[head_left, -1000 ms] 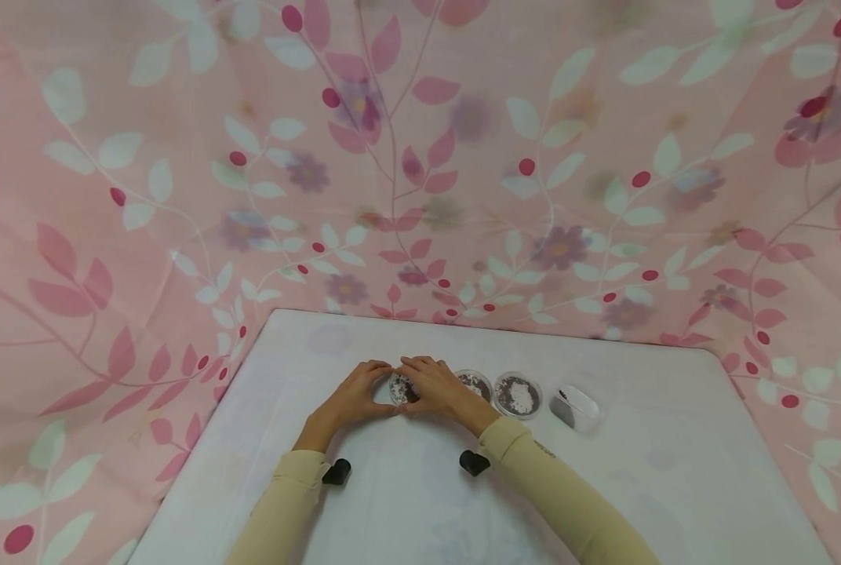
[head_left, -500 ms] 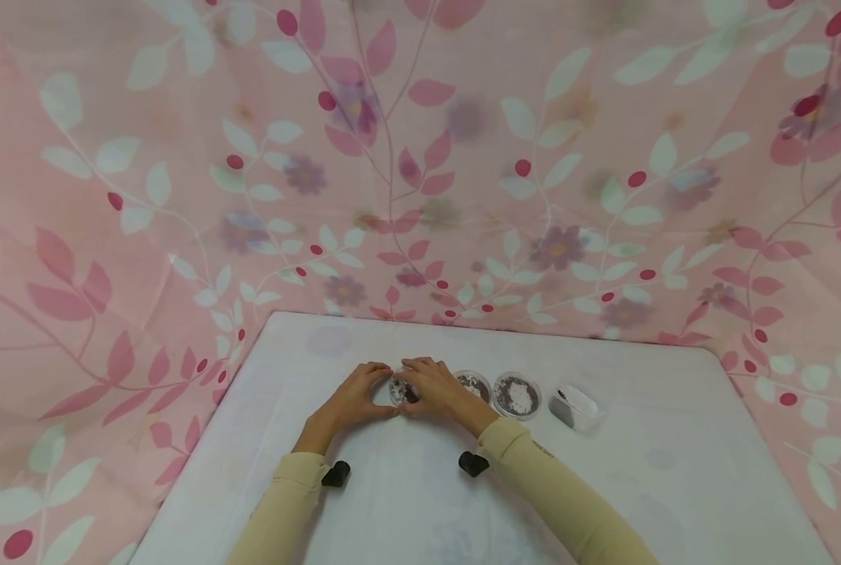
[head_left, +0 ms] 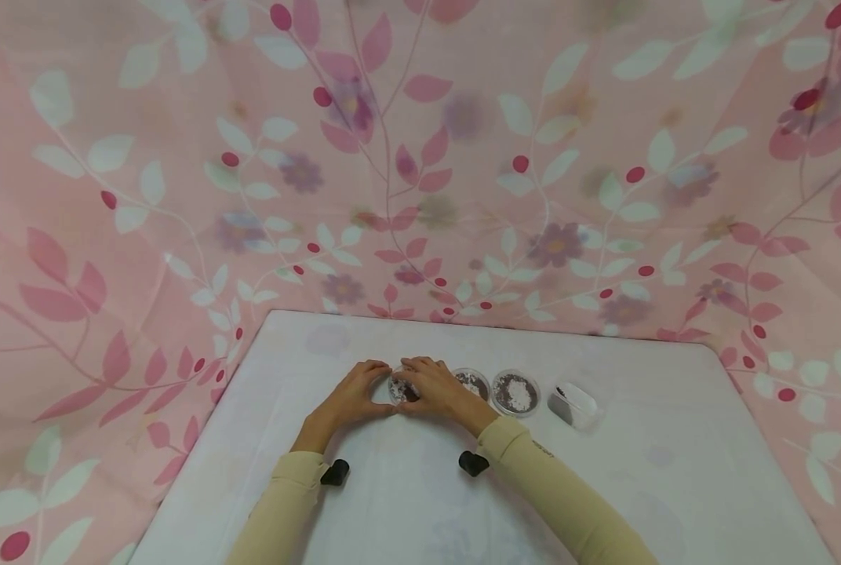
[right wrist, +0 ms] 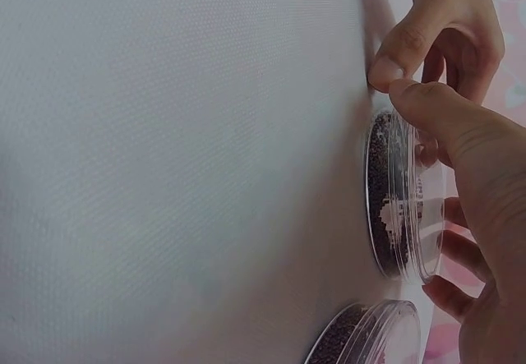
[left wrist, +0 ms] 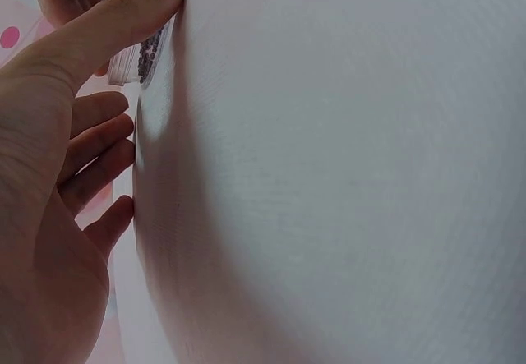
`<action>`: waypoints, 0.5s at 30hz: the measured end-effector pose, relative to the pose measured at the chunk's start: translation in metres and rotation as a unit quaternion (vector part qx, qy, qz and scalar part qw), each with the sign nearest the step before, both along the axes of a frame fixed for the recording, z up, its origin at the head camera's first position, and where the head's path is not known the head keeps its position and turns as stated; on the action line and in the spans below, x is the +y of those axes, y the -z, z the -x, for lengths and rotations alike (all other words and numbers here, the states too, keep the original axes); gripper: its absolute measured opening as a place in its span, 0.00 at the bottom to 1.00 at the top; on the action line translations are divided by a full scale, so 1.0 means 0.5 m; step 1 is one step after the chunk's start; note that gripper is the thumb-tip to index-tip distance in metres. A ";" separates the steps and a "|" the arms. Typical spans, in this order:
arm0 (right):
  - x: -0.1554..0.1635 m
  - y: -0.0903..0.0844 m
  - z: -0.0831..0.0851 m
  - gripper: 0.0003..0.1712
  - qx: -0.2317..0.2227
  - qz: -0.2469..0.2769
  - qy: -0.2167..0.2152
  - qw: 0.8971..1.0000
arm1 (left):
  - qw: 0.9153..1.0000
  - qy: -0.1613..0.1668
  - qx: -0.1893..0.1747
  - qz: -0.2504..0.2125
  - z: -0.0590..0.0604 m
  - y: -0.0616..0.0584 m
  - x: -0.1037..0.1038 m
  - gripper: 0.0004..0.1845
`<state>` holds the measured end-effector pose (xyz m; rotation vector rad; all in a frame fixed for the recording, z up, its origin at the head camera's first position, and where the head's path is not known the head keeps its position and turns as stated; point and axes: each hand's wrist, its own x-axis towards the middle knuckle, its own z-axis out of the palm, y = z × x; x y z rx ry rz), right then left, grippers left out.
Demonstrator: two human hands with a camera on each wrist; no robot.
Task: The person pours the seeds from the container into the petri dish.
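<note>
A clear round petri dish (head_left: 401,388) with dark granules and white flakes lies leftmost in a row on the white table. My left hand (head_left: 353,396) curves round its left side, thumb at the near edge and fingertips at the far edge. From the right, my right hand (head_left: 440,390) grips the same dish across its top, partly hiding it. In the right wrist view the two thumbs meet at the rim of the dish (right wrist: 385,191), and the right fingers hold its other side. The left wrist view shows only a corner of the dish (left wrist: 148,56).
Right of the hands stand a second petri dish (head_left: 474,383), partly covered by the right wrist, and a third petri dish (head_left: 516,394). Further right lies a clear plastic box (head_left: 574,408) with dark contents. A pink floral cloth (head_left: 420,157) hangs behind the table (head_left: 646,471).
The hands stay round the leftmost dish with no clear movement. The head view has shifted very slightly.
</note>
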<state>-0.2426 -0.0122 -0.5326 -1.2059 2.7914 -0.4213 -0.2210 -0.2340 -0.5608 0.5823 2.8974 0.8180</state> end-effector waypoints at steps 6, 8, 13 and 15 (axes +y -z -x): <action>0.000 0.003 -0.003 0.36 -0.010 0.001 0.007 1.000 | 1.000 0.000 -0.001 0.003 0.002 0.002 0.003 0.42; 0.000 0.004 -0.002 0.36 -0.010 0.000 0.007 1.000 | 1.000 0.003 0.000 0.002 0.003 0.002 0.002 0.42; 0.006 0.001 -0.002 0.38 -0.009 0.013 0.008 1.000 | 1.000 0.007 -0.004 -0.003 0.005 -0.002 0.000 0.44; 0.014 -0.003 -0.003 0.39 -0.013 0.028 0.014 0.999 | 1.000 0.007 -0.008 -0.003 0.005 -0.004 -0.001 0.46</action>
